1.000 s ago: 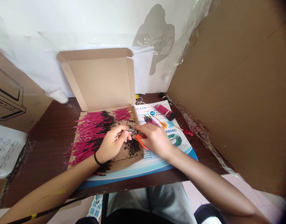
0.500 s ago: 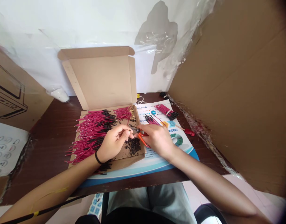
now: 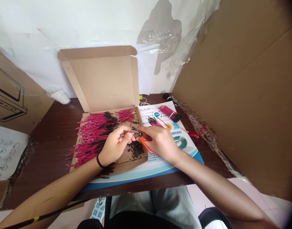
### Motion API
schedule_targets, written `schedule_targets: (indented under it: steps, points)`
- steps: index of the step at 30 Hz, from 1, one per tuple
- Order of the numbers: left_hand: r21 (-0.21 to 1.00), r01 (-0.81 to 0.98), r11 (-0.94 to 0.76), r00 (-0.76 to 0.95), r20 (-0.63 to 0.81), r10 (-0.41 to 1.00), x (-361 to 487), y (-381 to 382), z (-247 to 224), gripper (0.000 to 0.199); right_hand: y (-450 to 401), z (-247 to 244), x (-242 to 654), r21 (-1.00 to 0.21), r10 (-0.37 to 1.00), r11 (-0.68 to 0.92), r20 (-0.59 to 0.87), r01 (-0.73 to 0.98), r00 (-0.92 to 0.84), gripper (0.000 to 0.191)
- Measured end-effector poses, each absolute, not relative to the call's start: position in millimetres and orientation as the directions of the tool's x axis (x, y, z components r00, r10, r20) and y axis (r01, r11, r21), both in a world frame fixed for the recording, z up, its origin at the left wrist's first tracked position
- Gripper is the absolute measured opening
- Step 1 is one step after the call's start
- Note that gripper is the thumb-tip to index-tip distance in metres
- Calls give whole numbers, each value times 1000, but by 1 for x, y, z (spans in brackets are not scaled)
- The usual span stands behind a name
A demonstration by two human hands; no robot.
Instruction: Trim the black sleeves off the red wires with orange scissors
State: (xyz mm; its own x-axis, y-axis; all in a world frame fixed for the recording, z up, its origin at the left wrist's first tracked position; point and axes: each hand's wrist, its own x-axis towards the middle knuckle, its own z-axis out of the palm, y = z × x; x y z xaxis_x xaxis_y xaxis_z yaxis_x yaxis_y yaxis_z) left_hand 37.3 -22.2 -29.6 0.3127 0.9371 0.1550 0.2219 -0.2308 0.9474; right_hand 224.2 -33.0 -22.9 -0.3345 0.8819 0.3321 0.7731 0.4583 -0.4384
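Note:
In my right hand [image 3: 161, 143] is a pair of orange-handled scissors [image 3: 147, 145], its dark blades pointing left toward my left fingertips. My left hand [image 3: 116, 143] is closed in a pinch right at the blade tips; whatever its fingers hold is too small and hidden to make out. Below both hands, black cut scraps [image 3: 136, 150] lie on the bottom of the open cardboard box [image 3: 123, 156]. Left of them, a large pile of red wires [image 3: 93, 127] with black sleeved ends fills that side. A smaller heap of red wires [image 3: 125, 115] with gold-coloured ends lies at the back.
The box lid [image 3: 101, 82] stands up against the wall. On the printed sheet [image 3: 160, 163] to the right lie a tied wire bundle [image 3: 169, 113] and some loose wires [image 3: 154, 121]. A clear cup of white pieces [image 3: 60, 96] tips at back left. Cardboard panels [image 3: 243, 95] flank the table.
The scissors have turned slightly in my right hand, and more of their blades and orange handles shows. My left hand stays almost in place, still pinched.

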Motion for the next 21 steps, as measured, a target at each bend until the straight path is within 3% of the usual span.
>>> schedule_targets:
  steps: [17, 21]
  points:
    - [923, 266, -279, 326, 186, 927, 36, -22, -33, 22, -33, -26, 226, -386, 869, 487, 308, 784, -388, 23]
    - [923, 282, -260, 323, 164, 932, 36, -22, -32, 22, -31, -29, 228, -322, 875, 469, 299, 822, -382, 18]
